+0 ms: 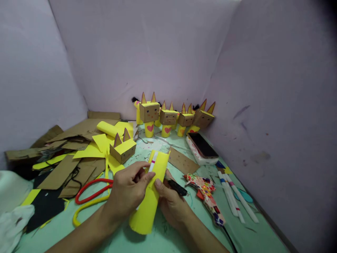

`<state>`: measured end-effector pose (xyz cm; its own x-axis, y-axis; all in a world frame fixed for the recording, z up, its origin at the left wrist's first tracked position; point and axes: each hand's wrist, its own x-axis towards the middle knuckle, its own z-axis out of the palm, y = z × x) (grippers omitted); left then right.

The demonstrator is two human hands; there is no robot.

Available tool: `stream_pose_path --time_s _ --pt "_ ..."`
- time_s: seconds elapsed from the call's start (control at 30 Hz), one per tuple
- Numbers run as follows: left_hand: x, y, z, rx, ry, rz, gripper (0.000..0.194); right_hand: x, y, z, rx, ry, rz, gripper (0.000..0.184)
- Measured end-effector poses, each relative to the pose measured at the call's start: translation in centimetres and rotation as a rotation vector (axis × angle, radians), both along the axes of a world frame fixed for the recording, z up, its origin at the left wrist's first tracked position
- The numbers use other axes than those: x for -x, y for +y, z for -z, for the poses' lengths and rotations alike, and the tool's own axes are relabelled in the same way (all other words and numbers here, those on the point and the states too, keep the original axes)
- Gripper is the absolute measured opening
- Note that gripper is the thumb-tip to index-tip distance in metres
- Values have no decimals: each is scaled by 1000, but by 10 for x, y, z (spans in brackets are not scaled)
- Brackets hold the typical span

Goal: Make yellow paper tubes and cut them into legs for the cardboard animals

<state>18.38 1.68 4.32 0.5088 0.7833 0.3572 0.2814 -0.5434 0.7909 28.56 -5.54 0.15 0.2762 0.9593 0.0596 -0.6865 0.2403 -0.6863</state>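
Observation:
A sheet of yellow paper [150,203], curved into a tube, is held tilted above the table between both hands. My left hand [129,186] pinches a white marker [153,161] with a purple band, which lies along the paper's left edge. My right hand [172,202] grips the tube from the right, thumb on its front and the other fingers mostly hidden behind. A black-handled object [178,188] is just beyond the right hand; its kind is unclear. Scissors [93,182] with red and yellow handles lie left of my left wrist.
Several cardboard-headed yellow figures [149,112] stand at the back. A loose box head [123,150] sits near cardboard scraps [59,172]. To the right are a glue gun [206,195] with its cord, white markers [240,196] and a phone [203,144] on a white box.

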Motion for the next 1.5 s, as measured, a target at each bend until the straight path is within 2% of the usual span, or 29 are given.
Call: stream_pose_path --time_s 0.23,0.4,0.57,0.77,1.0,1.07,1.23,1.3,1.4,1.5 --pt "2 -1 -1 109 12 5 19 -2 -3 8 13 -125 49 45" --pt "0 0 -10 276 -57 -10 22 1 -7 -1 13 -98 21 47" --pt "-1 0 -12 299 -81 -37 22 5 -7 -6 22 -44 13 59" --pt "-4 -2 -6 294 -79 -61 29 4 -6 -3 42 -42 13 53" --pt "-7 -10 11 267 -242 -59 28 5 -7 -5 38 -54 32 55" --pt "-6 -10 16 290 -272 -24 26 5 -7 -7 41 -57 32 55" --pt "-7 -11 19 592 -374 222 40 4 -8 -7 18 -70 2 57" --pt "-8 -10 18 660 -349 290 37 3 -9 -5 15 -88 -9 57" --pt "-9 -8 17 695 -334 301 34 3 -9 -3 37 -108 1 54" --pt "-8 -6 17 664 -352 275 34 4 -9 -4 39 -131 14 55"
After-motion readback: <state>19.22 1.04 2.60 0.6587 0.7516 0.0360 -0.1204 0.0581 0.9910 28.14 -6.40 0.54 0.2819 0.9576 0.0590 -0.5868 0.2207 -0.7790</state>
